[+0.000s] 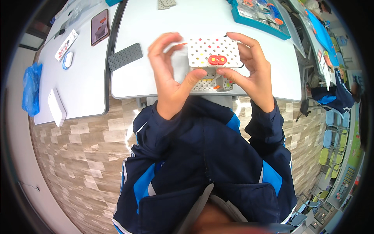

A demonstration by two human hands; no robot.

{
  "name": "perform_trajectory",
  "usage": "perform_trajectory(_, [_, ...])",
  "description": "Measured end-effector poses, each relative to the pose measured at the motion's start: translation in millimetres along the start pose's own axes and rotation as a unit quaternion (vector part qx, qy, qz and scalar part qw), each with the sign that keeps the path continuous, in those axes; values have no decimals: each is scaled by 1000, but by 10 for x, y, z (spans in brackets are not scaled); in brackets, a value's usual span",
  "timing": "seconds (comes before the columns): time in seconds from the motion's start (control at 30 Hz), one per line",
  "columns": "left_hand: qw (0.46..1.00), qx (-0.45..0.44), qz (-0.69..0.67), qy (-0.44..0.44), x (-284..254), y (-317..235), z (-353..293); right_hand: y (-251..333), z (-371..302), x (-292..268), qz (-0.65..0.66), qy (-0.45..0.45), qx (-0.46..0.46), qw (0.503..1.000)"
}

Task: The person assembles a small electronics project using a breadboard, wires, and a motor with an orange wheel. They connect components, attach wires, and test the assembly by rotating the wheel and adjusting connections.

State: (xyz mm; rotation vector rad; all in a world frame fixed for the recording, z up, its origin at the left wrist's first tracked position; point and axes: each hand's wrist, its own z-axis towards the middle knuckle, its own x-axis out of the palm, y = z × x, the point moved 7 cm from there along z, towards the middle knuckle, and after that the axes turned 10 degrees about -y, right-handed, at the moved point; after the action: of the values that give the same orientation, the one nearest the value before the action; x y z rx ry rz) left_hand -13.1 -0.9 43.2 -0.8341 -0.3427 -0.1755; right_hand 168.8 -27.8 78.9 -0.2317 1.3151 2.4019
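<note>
Above the near part of the white table, a building-block model (212, 48) with a white perforated top plate is between my hands. A red two-hole piece (217, 60) sits on the plate near its front edge, and small red and yellow pegs fill some holes. My left hand (167, 74) has its thumb at the model's lower front, its fingers curled beside a thin orange rod (180, 45) on the left. My right hand (255, 72) grips the right side, thumb under the front edge. Below the plate show grey perforated parts (204, 85) with yellow and orange pieces.
A dark grey perforated plate (125, 57) lies left of the model. At the back right stands a teal tray (261, 27) of loose parts. The left table (83, 87) carries a phone (100, 27), a white box (57, 107) and a blue plastic bag (31, 89).
</note>
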Motion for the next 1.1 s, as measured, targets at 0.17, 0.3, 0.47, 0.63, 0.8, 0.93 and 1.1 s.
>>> perform_trajectory(0.17, [935,173,211,228,236,-303,312,-159,-106,41,168,-14,143,975])
perform_trajectory(0.3, [902,157,228,330,484,-289,385,-189,-108,60,185,1,128,974])
perform_trajectory(0.47, [898,145,219,353,508,-290,365,-162,-116,62,223,-30,55,973])
perform_trajectory(0.63, [929,83,179,312,318,-182,396,-73,-53,128,97,-60,-18,993])
perform_trajectory(0.8, [970,-12,108,219,103,-12,370,115,66,258,-17,-28,-72,997])
perform_trajectory(0.93, [983,-101,59,142,-86,194,333,56,217,431,22,-36,-18,999])
perform_trajectory(1.1, [982,-178,8,65,-266,387,333,-60,415,656,32,-30,-24,999])
